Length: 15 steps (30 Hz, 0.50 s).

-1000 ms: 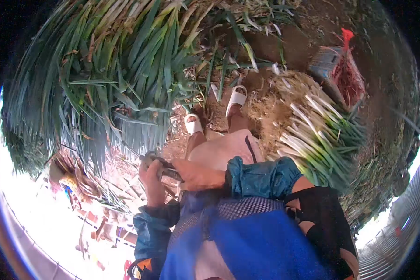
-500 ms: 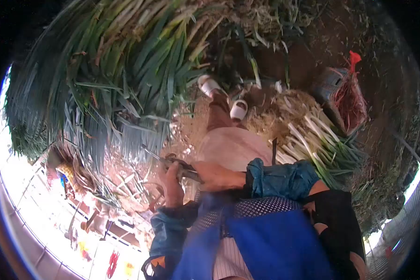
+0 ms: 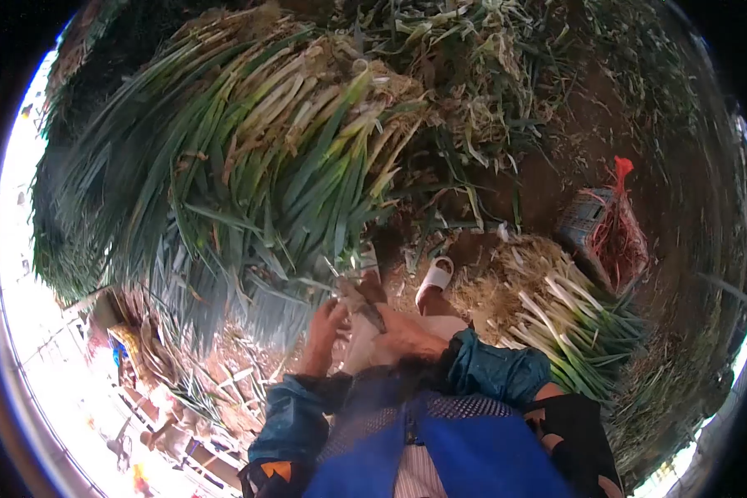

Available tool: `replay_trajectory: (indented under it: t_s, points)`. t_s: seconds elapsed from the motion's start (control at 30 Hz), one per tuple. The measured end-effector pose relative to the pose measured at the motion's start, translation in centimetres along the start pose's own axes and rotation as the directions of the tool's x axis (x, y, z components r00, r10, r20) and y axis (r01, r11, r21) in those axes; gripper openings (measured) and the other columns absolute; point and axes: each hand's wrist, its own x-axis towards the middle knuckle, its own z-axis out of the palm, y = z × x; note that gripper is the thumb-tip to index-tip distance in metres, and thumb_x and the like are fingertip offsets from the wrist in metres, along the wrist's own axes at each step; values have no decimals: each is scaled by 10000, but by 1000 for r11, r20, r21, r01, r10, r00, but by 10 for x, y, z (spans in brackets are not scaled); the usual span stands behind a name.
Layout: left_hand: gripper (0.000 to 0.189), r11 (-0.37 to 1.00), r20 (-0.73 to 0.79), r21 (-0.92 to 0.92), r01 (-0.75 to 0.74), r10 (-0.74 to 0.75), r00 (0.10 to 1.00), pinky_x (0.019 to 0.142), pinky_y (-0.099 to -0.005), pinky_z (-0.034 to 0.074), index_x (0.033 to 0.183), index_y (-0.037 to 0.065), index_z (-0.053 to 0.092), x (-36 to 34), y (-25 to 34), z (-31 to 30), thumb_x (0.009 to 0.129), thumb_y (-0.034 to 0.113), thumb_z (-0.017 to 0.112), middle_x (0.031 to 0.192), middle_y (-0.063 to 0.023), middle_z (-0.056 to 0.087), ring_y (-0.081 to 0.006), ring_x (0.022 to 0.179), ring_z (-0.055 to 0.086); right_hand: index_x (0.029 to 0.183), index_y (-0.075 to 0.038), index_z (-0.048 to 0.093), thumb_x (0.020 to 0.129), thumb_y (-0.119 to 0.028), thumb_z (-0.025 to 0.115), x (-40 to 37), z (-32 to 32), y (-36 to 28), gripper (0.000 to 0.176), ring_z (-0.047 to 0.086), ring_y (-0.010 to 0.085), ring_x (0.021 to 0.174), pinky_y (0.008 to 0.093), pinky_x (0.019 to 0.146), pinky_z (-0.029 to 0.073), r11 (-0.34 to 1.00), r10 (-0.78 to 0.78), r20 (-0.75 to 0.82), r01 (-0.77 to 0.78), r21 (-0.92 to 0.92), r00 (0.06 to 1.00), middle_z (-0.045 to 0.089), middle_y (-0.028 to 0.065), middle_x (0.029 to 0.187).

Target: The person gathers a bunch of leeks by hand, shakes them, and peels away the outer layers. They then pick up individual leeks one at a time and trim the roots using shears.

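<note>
My right hand (image 3: pixel 408 335) is closed around the lower end of a slim grey tool (image 3: pixel 361 304), whose thin pale tip points up and left; its exact kind does not show. Just left of it, my left hand (image 3: pixel 327 322) has bent fingers held apart, with the fingertips close to the tool. Both hands are over my lap. Beyond the tool's tip lies a large heap of long green onions (image 3: pixel 307 158), with leaves to the left and pale, rooty ends to the right.
A smaller bunch of cleaned green onions (image 3: pixel 568 324) lies to the right. Behind it stands a box (image 3: pixel 588 214) beside pinkish-red strings (image 3: pixel 621 241). Loose trimmings (image 3: pixel 481 100) cover the ground ahead, and a white sandal (image 3: pixel 434 280) shows before my lap.
The view has tilted, so the heap and box appear lower. My hands have drawn in with the tool; my left fingers, earlier wrapped on it, are now apart beside it.
</note>
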Motion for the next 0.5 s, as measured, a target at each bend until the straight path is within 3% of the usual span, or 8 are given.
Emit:
replay_trajectory:
  t_s: [0.07, 0.13, 0.17, 0.27, 0.3, 0.33, 0.4, 0.5]
  points:
    - [506, 993, 43, 121, 3, -9, 999, 579, -298, 454, 1165, -25, 508, 21, -9, -24, 854, 372, 550, 897, -82, 575, -162, 724, 567, 1076, 31, 402, 758, -296, 598, 18, 6, 0, 496, 533, 398, 930, 447, 790, 418, 996, 88, -34, -87, 33, 996, 527, 265, 987]
    - [471, 962, 95, 258, -91, 69, 993, 561, -302, 443, 1111, -36, 541, 40, -12, -42, 850, 355, 559, 879, -79, 580, -163, 695, 555, 1042, 33, 404, 744, -298, 609, 34, 7, -2, 490, 555, 419, 885, 457, 751, 433, 986, 93, -30, -96, -136, 995, 549, 278, 945]
    - [410, 928, 133, 347, -136, 95, 987, 547, -306, 428, 997, -47, 586, 58, -14, -50, 836, 330, 574, 784, -80, 581, -153, 656, 535, 1025, 34, 405, 737, -299, 615, 46, 1, -4, 488, 565, 429, 862, 461, 731, 441, 970, 87, -36, -93, -224, 996, 560, 285, 923]
    - [408, 759, 141, 607, -236, 189, 972, 662, -406, 459, 953, -27, 605, 110, -8, -57, 781, 342, 583, 834, -212, 627, -353, 773, 597, 1024, 35, 411, 724, -275, 611, 98, -39, -20, 476, 573, 449, 835, 469, 728, 456, 910, 32, -155, -93, -404, 987, 571, 307, 875]
    - [342, 700, 201, 645, -307, 233, 952, 694, -451, 444, 884, -6, 584, 127, -1, -55, 779, 319, 583, 849, -240, 600, -426, 813, 562, 1020, 34, 416, 719, -282, 618, 117, -64, -28, 480, 577, 448, 830, 469, 733, 461, 925, 70, -279, -167, -342, 958, 577, 306, 863]
    - [310, 645, 219, 664, -378, 316, 923, 689, -464, 438, 867, -1, 570, 144, 9, -48, 791, 300, 569, 830, -242, 590, -432, 816, 554, 1015, 32, 421, 714, -289, 625, 136, -91, -34, 485, 581, 447, 826, 470, 737, 466, 935, 115, -395, -234, -268, 912, 583, 306, 852]
    - [255, 538, 266, 683, -495, 448, 854, 679, -487, 427, 868, 10, 555, 177, 37, -32, 816, 259, 537, 815, -247, 579, -436, 817, 547, 1039, 49, 421, 705, -301, 639, 170, -136, -24, 530, 587, 446, 827, 472, 746, 471, 948, 15, -615, -206, -242, 789, 594, 304, 871]
    - [194, 445, 237, 683, -578, 614, 753, 664, -499, 417, 873, 14, 539, 235, 73, -7, 829, 198, 496, 802, -249, 570, -432, 807, 546, 1035, 46, 447, 685, -289, 689, 170, -155, -47, 542, 573, 419, 890, 445, 767, 446, 979, 88, -581, -177, -98, 809, 585, 292, 920]
